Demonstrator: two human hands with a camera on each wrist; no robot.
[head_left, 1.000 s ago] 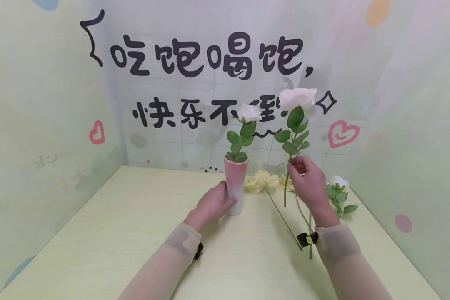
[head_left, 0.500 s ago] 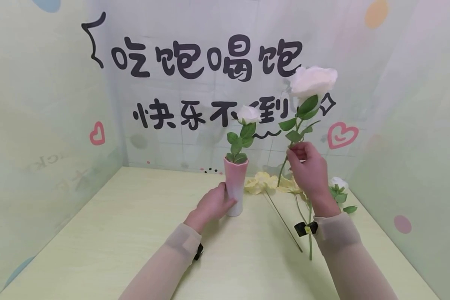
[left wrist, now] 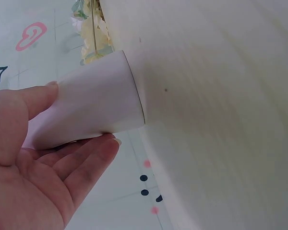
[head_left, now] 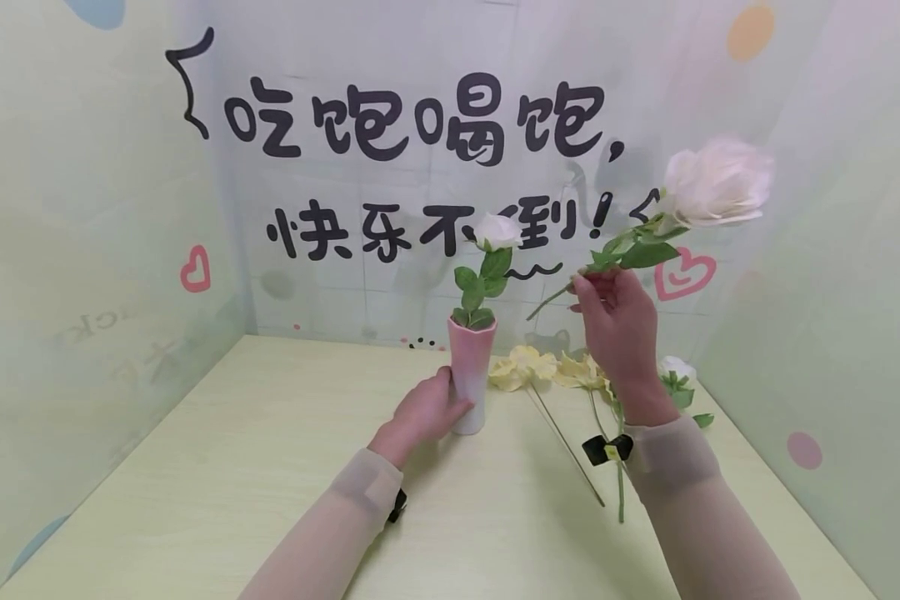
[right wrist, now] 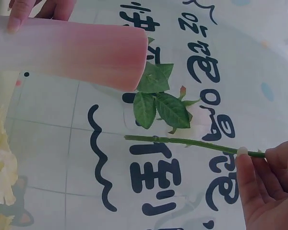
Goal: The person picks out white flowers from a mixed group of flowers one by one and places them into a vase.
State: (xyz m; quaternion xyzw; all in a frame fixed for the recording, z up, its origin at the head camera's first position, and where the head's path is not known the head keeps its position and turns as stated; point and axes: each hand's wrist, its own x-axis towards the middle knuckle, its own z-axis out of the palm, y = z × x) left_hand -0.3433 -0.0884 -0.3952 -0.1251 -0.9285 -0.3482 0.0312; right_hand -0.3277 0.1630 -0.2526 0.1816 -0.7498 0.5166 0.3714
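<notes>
A pink-and-white vase (head_left: 471,367) stands upright on the table, one white rose (head_left: 498,232) with green leaves in it. My left hand (head_left: 422,410) grips the vase low down, thumb on one side and fingers on the other, as the left wrist view shows. My right hand (head_left: 618,329) pinches the stem (right wrist: 197,143) of a second, larger pale rose (head_left: 720,183), up in the air right of the vase. This rose tilts, its bloom to the upper right and its bare stem end toward the vase. In the right wrist view the stem end is apart from the vase's rim.
Yellow flowers (head_left: 525,367) lie on the table (head_left: 330,483) right of the vase, their stems pointing toward the front. Another white rose (head_left: 677,367) lies farther right, partly behind my right wrist. A printed fabric wall (head_left: 360,308) closes off the back, with side walls left and right.
My right hand has risen slightly, and the rose in it has tipped from upright to a slant, bloom swinging right and stem end up and left. The left hand and vase stay put.
</notes>
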